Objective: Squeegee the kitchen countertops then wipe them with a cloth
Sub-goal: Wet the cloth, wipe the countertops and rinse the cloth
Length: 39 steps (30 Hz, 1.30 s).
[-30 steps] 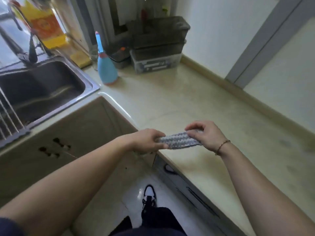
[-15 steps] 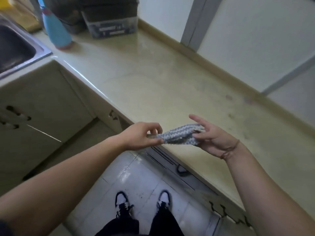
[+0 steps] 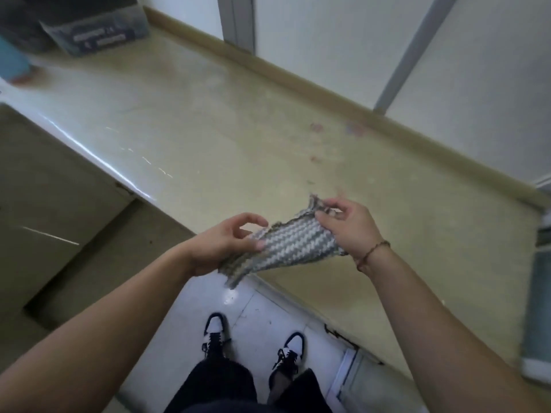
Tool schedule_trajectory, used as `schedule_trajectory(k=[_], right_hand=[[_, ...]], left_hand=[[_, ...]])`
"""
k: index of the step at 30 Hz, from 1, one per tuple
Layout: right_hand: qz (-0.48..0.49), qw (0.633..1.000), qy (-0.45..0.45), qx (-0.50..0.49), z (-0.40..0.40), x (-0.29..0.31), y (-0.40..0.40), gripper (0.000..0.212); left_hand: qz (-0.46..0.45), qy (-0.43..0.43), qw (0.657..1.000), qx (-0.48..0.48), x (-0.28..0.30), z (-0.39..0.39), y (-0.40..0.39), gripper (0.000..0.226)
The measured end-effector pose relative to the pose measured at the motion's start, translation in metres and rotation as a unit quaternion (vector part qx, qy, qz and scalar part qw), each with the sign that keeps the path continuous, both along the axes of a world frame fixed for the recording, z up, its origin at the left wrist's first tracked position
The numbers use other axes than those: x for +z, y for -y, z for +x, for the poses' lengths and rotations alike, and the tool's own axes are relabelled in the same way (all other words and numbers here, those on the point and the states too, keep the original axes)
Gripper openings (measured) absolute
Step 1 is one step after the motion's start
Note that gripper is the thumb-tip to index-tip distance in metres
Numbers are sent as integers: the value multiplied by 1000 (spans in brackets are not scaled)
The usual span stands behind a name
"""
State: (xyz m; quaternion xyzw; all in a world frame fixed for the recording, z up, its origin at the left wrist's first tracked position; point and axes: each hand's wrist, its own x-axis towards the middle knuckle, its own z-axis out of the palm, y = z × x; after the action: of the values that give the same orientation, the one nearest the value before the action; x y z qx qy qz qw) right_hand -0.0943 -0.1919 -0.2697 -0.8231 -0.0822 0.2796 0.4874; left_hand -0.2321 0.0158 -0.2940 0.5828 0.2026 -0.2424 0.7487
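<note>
A grey and white woven cloth (image 3: 287,244) hangs in the air between both hands, over the front edge of the beige countertop (image 3: 208,138). My left hand (image 3: 222,244) pinches its lower left end with the thumb on top. My right hand (image 3: 347,226) grips its upper right corner with curled fingers. The cloth is partly spread out, one corner drooping toward the floor. Faint reddish stains (image 3: 316,128) mark the countertop near the back wall. No squeegee is in view.
A blue spray bottle (image 3: 13,62) and a clear storage box (image 3: 95,34) stand at the far left back of the counter. A teal bottle (image 3: 539,293) stands at the right edge. Cabinets lie below the counter; my shoes (image 3: 214,332) are on white floor tiles.
The view has swung right and down, and the sink has left the frame. The folded cloth has been pulled apart and spread wider between my hands, my right hand rising to its upper corner.
</note>
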Motion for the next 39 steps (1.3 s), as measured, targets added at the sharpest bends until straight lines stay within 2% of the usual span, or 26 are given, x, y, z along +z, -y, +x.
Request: schedule_trajectory(k=[3,4,5,6,7,8,9,11,12,14,15,17,20,25,30,39], right_hand=[[-67,994,74,43,26,-6,-2,9],[-100,989,91,51,36,-9,-6,13],[-142,982,111,58,44,-15,-10,22],[-197,967,148,67,50,-20,-11,32],[-248,946,197,76,51,-26,-11,38],[-271,927,248,78,46,-30,-10,38],[-252,920,289,82,37,-37,-9,36],[-178,920,327,123,9,-55,-10,39],[-177,913,330,159,-7,-64,-12,45],[-260,890,296,230,-29,-81,-14,58],[-305,877,273,251,-34,-90,-13,62],[-355,854,262,274,-37,-106,-6,64],[-374,841,284,267,-38,-114,3,70],[-422,832,276,233,-41,-112,8,71],[-433,832,263,228,-43,-108,16,67],[-410,824,300,252,-42,-101,40,55]], left_hand=[[-44,-32,998,31,-1,-7,12,56],[1,-52,998,48,-2,-7,17,53],[105,-70,991,52,-6,-8,20,48],[263,-74,962,20,-7,-8,22,43],[436,-63,898,-22,-11,-9,24,41],[563,-40,824,-46,-13,-11,27,40],[620,-3,783,-41,-15,-13,31,38],[617,88,782,-21,-15,-16,47,36],[610,142,779,-30,-17,-16,58,37],[614,228,750,-91,-30,-12,79,45],[617,233,740,-133,-40,-11,88,54],[640,182,714,-217,-65,-12,98,68],[676,170,678,-232,-91,-23,105,71],[680,153,690,-195,-103,-26,125,69],[662,118,713,-200,-97,-28,135,70],[659,116,730,-137,-94,-29,167,66]])
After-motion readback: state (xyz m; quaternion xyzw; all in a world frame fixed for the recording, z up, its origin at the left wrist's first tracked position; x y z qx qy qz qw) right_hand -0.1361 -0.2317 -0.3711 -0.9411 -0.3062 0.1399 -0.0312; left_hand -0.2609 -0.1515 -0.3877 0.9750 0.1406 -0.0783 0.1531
